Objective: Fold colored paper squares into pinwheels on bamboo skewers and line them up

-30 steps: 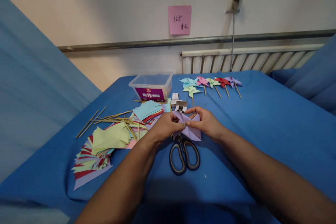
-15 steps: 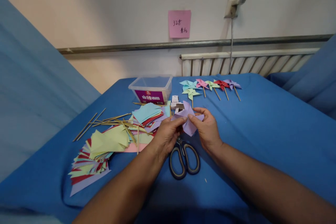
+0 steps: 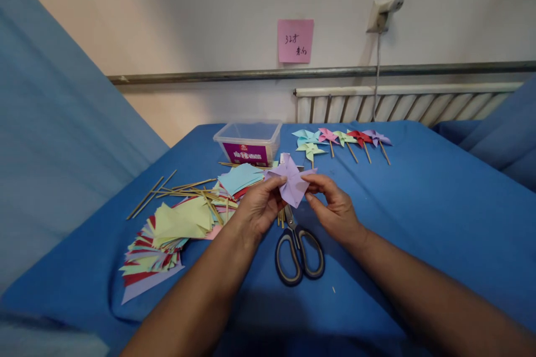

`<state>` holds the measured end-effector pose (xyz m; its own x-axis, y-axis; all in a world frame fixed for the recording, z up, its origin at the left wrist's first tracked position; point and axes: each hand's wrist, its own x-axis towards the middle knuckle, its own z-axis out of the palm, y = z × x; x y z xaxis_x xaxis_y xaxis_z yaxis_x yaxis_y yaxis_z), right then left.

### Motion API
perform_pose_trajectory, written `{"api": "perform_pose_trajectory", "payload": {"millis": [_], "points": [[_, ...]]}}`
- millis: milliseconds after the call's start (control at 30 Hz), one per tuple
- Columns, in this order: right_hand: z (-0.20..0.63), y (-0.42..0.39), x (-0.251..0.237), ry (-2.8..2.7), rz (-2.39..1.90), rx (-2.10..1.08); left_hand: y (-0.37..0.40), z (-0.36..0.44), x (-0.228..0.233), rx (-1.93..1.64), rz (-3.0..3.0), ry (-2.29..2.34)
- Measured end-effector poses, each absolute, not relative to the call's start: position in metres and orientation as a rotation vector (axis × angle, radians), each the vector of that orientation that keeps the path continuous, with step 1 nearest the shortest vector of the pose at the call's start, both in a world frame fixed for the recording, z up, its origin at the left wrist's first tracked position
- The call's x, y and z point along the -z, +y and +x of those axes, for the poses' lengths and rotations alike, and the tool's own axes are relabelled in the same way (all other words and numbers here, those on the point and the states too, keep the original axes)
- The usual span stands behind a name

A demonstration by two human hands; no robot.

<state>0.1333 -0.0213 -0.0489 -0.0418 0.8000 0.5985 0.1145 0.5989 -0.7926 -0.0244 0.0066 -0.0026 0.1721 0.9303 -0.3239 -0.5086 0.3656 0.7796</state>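
Note:
A folded purple paper pinwheel head (image 3: 291, 183) is held upright between both hands above the blue cloth. My left hand (image 3: 259, 207) pinches its left side. My right hand (image 3: 333, 206) pinches its right side with thumb and forefinger. Black-handled scissors (image 3: 298, 248) lie on the cloth just below the hands. Left of my left hand lie a spread pile of coloured paper squares (image 3: 167, 234) and several thin wooden sticks (image 3: 188, 187).
Several finished pinwheels on sticks (image 3: 343, 142) lie in a row at the back. A clear plastic box with a purple label (image 3: 248, 144) stands behind the paper. A radiator (image 3: 402, 103) and a pink wall note (image 3: 295, 40) are behind the blue-covered table (image 3: 439, 195).
Both hands lifted the purple paper off the cloth and turned it upright, closing its flaps toward the middle. The view shifted slightly right.

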Motion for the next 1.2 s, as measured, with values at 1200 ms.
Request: {"api": "perform_pose_trajectory", "payload": {"millis": [1200], "points": [[0.132, -0.013, 0.053, -1.325, -1.086, -0.673, 0.0, -0.011, 0.017, -1.069, 0.822, 0.953]]}}
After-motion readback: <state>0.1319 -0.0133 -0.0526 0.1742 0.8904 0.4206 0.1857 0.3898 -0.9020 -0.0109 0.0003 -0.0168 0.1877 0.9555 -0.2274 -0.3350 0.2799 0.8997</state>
